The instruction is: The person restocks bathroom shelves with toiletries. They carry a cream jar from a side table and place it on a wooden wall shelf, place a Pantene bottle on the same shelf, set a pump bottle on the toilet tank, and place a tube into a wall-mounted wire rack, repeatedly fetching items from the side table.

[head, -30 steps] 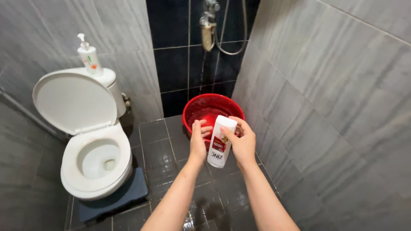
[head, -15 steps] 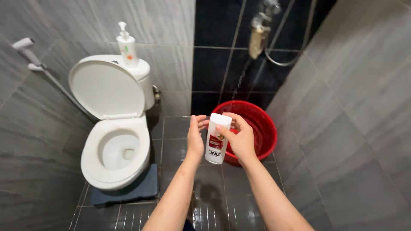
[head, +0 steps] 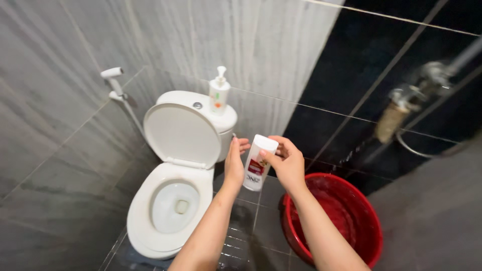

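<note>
Bottle (head: pixel 258 162) is up in mid-air between both hands, long axis near upright, cap end far. Right hand (head: pixel 288 163) has its fingers clamped round the top; left hand (head: pixel 234 163) is flat-fingered against the left side, toilet (head: pixel 173 200) down left.

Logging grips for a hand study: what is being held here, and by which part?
The right hand grips a white bottle near its cap end; the left hand rests against its side.
</note>
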